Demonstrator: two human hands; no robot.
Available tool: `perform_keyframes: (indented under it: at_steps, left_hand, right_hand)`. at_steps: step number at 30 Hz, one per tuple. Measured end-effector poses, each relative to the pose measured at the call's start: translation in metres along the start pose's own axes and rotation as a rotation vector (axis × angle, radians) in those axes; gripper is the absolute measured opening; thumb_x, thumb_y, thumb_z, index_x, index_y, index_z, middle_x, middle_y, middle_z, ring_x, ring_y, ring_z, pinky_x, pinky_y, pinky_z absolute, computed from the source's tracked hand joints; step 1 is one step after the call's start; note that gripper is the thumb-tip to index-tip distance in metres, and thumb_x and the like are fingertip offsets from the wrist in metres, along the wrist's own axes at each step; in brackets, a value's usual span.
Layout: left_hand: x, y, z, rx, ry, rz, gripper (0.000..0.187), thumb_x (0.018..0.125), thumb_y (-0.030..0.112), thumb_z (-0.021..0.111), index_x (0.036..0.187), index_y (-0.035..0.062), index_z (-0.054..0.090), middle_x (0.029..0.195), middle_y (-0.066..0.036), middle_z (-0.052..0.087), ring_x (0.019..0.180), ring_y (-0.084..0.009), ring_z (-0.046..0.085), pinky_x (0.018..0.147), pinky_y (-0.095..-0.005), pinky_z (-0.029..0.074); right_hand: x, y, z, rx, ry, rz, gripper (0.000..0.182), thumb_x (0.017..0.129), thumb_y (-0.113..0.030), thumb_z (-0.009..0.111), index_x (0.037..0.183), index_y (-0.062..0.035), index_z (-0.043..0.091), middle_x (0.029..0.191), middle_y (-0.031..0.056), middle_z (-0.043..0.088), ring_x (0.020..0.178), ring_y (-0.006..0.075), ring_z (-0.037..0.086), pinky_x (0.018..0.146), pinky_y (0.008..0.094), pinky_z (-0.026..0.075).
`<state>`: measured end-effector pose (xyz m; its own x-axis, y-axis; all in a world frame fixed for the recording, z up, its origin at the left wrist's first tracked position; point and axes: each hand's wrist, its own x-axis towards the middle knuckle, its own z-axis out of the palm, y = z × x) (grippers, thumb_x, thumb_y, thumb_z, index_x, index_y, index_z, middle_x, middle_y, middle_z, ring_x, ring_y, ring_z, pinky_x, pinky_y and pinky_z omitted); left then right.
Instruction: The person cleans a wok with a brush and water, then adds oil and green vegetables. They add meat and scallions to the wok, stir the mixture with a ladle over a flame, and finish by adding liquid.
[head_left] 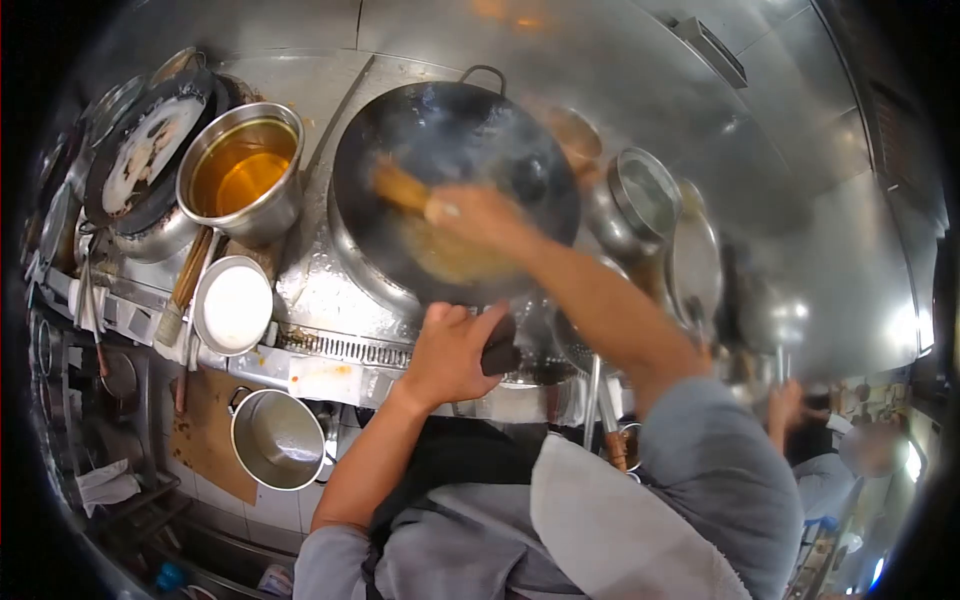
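Right now my left hand (pixel 452 350) is curled around the wok's near handle (pixel 498 350), fingers pressed together over a dark pad or cloth there, which I take to be for steadying the pan against the heat. The wok (pixel 455 185) sits in the burner well at the middle of the steel range (pixel 330 290), round, black and deep, with a thin loop handle at its far rim. My right hand (pixel 478 215) reaches over the near rim into the bowl, fingers closed on the wooden handle (pixel 400 187) of a tool whose working end I cannot make out; hand and handle are blurred. Something yellowish (pixel 445 255) lies low in the wok just under that hand, too smeared to name. To the left stands a steel pot (pixel 243 170) of amber oil, shiny and straight-walled, near enough to the wok to dip from, I judge. Beside it a dark pan (pixel 150 150) holds pale residue. A small white bowl (pixel 233 305) rests on the front ledge, and an empty steel pot (pixel 278 440) hangs or sits lower, against the tiled front. On the right, just beside the wok, a steel container (pixel 640 195) and round lids crowd the wet, gleaming surface. Farther right, another person's hand (pixel 785 405) shows, well apart from mine.
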<state>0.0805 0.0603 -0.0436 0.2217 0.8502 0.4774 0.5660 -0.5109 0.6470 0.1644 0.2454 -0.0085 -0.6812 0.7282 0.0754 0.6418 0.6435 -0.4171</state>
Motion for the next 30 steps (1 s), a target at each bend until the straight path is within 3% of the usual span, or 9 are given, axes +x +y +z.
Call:
perform_keyframes:
  at_steps: [3, 6, 10, 14, 18, 20, 23, 26, 30]
  left_hand:
    - [-0.002, 0.002, -0.006, -0.004, -0.019, 0.008, 0.080, 0.053, 0.025, 0.081, 0.126, 0.0071, 0.052, 0.088, -0.009, 0.061, 0.084, -0.0269, 0.055, 0.086, -0.0394, 0.036]
    - [0.000, 0.003, -0.006, -0.011, -0.097, -0.021, 0.081, 0.053, 0.025, 0.082, 0.126, 0.0067, 0.052, 0.089, -0.009, 0.061, 0.085, -0.0276, 0.055, 0.088, -0.0397, 0.036]
    - [0.006, 0.006, -0.003, 0.010, -0.044, -0.043, 0.085, 0.049, 0.024, 0.083, 0.127, 0.0074, 0.052, 0.089, -0.011, 0.059, 0.086, -0.0299, 0.054, 0.090, -0.0411, 0.036]
    - [0.004, 0.009, -0.008, 0.024, -0.088, -0.073, 0.087, 0.046, 0.024, 0.084, 0.126, 0.0083, 0.053, 0.088, -0.013, 0.057, 0.086, -0.0320, 0.053, 0.090, -0.0416, 0.037]
    - [0.003, 0.005, -0.003, 0.009, -0.047, -0.030, 0.085, 0.048, 0.021, 0.081, 0.127, 0.0077, 0.052, 0.089, -0.013, 0.059, 0.085, -0.0311, 0.054, 0.090, -0.0412, 0.037]
    - [0.008, 0.009, -0.007, 0.028, -0.062, -0.064, 0.085, 0.048, 0.021, 0.080, 0.127, 0.0076, 0.052, 0.090, -0.013, 0.059, 0.085, -0.0306, 0.054, 0.089, -0.0410, 0.037]
    - [0.003, 0.008, -0.005, 0.005, -0.089, -0.098, 0.085, 0.049, 0.020, 0.080, 0.127, 0.0073, 0.051, 0.092, -0.013, 0.060, 0.086, -0.0305, 0.055, 0.089, -0.0408, 0.037]
    - [0.006, 0.003, -0.003, 0.001, -0.089, -0.112, 0.085, 0.049, 0.020, 0.079, 0.128, 0.0068, 0.050, 0.094, -0.013, 0.061, 0.089, -0.0320, 0.055, 0.089, -0.0411, 0.036]
    - [0.001, 0.008, -0.004, 0.056, -0.115, -0.129, 0.086, 0.049, 0.020, 0.078, 0.129, 0.0058, 0.048, 0.098, -0.015, 0.062, 0.093, -0.0352, 0.055, 0.091, -0.0416, 0.036]
  right_hand:
    - [-0.049, 0.022, -0.042, -0.221, -0.259, 0.000, 0.035, 0.081, -0.035, 0.058, 0.109, -0.0168, 0.069, 0.105, 0.0148, 0.068, 0.101, 0.0347, 0.063, 0.090, 0.0431, 0.048]
    - [0.006, 0.048, -0.088, -0.512, -0.562, 0.109, 0.035, 0.080, -0.030, 0.061, 0.108, -0.0115, 0.069, 0.106, 0.0175, 0.067, 0.100, 0.0326, 0.065, 0.087, 0.0421, 0.050]
    - [0.100, 0.051, -0.059, -0.444, -0.151, 0.344, 0.027, 0.075, -0.022, 0.061, 0.093, -0.0040, 0.071, 0.095, 0.0171, 0.069, 0.088, 0.0329, 0.068, 0.076, 0.0441, 0.053]
    - [0.031, 0.037, -0.015, -0.305, -0.131, 0.160, 0.031, 0.080, -0.027, 0.054, 0.093, -0.0048, 0.070, 0.098, 0.0203, 0.067, 0.089, 0.0360, 0.066, 0.077, 0.0455, 0.052]
    - [-0.058, 0.050, -0.057, -0.215, -0.242, 0.098, 0.039, 0.086, -0.031, 0.042, 0.115, -0.0197, 0.065, 0.105, 0.0164, 0.067, 0.094, 0.0355, 0.065, 0.083, 0.0450, 0.050]
    - [-0.030, 0.106, -0.075, -0.461, -0.220, 0.215, 0.039, 0.084, -0.030, 0.046, 0.119, -0.0250, 0.063, 0.104, 0.0137, 0.068, 0.092, 0.0345, 0.066, 0.081, 0.0463, 0.052]
    - [0.073, 0.126, -0.079, -0.653, -0.122, 0.078, 0.034, 0.079, -0.027, 0.056, 0.108, -0.0158, 0.069, 0.095, 0.0112, 0.070, 0.085, 0.0318, 0.068, 0.075, 0.0471, 0.054]
    - [0.106, 0.035, -0.031, -0.136, 0.056, 0.388, 0.034, 0.077, -0.024, 0.057, 0.101, -0.0028, 0.070, 0.102, 0.0218, 0.067, 0.097, 0.0368, 0.066, 0.084, 0.0422, 0.053]
    - [0.051, -0.003, 0.010, 0.118, -0.067, 0.201, 0.035, 0.080, -0.024, 0.056, 0.106, -0.0060, 0.069, 0.097, 0.0213, 0.068, 0.091, 0.0388, 0.066, 0.082, 0.0437, 0.053]
